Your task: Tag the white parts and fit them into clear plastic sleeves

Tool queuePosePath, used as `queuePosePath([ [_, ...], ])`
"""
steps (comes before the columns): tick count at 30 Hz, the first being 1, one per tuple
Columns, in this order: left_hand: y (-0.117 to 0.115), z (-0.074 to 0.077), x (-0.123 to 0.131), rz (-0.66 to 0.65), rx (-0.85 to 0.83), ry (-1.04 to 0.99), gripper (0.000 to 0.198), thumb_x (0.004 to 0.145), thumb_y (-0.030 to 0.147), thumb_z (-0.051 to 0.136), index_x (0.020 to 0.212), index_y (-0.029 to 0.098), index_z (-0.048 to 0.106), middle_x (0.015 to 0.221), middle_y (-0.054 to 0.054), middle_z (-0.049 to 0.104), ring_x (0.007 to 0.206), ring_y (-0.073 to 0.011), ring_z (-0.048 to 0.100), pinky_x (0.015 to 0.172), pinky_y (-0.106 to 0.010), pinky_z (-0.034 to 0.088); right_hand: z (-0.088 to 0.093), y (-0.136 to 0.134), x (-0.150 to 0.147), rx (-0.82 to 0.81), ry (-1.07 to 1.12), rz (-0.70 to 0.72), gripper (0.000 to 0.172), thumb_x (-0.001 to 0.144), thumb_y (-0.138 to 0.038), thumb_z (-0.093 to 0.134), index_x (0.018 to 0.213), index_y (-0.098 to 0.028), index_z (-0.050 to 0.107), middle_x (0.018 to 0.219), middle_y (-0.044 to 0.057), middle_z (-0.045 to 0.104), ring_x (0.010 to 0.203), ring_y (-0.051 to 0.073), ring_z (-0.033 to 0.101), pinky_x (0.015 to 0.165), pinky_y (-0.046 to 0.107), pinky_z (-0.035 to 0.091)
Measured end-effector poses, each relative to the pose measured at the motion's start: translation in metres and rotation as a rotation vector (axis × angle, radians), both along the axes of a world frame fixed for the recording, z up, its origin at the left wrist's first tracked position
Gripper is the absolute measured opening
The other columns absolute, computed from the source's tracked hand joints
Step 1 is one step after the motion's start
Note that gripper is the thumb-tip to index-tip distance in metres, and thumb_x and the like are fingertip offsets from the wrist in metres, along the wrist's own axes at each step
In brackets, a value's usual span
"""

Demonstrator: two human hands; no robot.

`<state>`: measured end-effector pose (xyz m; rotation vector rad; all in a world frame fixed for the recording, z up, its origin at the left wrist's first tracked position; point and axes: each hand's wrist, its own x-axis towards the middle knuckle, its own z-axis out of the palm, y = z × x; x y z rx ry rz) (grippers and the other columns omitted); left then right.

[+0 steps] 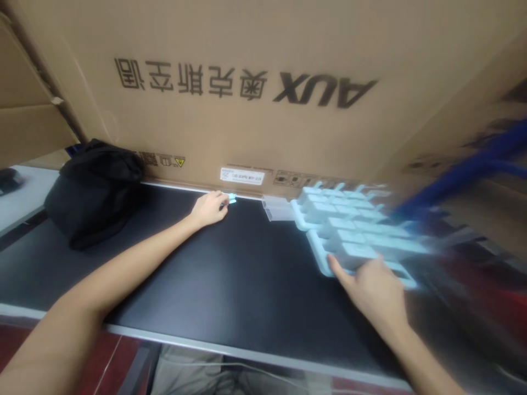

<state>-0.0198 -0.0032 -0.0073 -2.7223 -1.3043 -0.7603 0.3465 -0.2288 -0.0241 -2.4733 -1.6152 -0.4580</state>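
Far out on the black tabletop (247,291), my left hand (209,209) is closed in a pinch around a small light-blue piece (233,198). Most of that piece is hidden by the fingers. To the right lie two light-blue plastic trays (319,255), one behind the other, carrying rows of block-like light-blue boxes (341,208). Thin tabs stick up at the back of the boxes. My right hand (376,288) grips the front tray at its near edge, thumb on the left and fingers partly hidden. Motion smears the right side.
A large cardboard box (255,126) with printed lettering stands along the back edge. A black cloth bag (96,192) sits at the left. A clear plastic piece (278,209) lies beside the trays. Blue tubing (469,170) runs at the right.
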Motion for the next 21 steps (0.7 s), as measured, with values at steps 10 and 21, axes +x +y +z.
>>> queuePosePath([
  [10, 0.013, -0.011, -0.003, -0.239, 0.019, -0.201, 0.025, 0.086, 0.005, 0.053, 0.099, 0.02, 0.066, 0.099, -0.004, 0.068, 0.09, -0.0164, 0.066, 0.087, -0.03, 0.054, -0.001, 0.001, -0.003, 0.09, 0.049, 0.017, 0.071, 0.096, -0.066, 0.042, 0.108, -0.002, 0.068, 0.089, 0.028, 0.066, 0.084, 0.042, 0.07, 0.071, 0.051, 0.056],
  [21, 0.036, -0.015, -0.009, 0.053, 0.009, -0.567, 0.015, 0.086, 0.005, 0.057, 0.09, 0.019, 0.06, 0.091, -0.004, 0.069, 0.086, -0.0181, 0.066, 0.082, -0.033, 0.056, 0.044, -0.016, -0.013, 0.287, 0.259, 0.109, 0.056, 0.088, -0.061, 0.036, 0.098, -0.015, 0.066, 0.101, 0.024, 0.069, 0.101, 0.041, 0.068, 0.082, 0.049, 0.055],
])
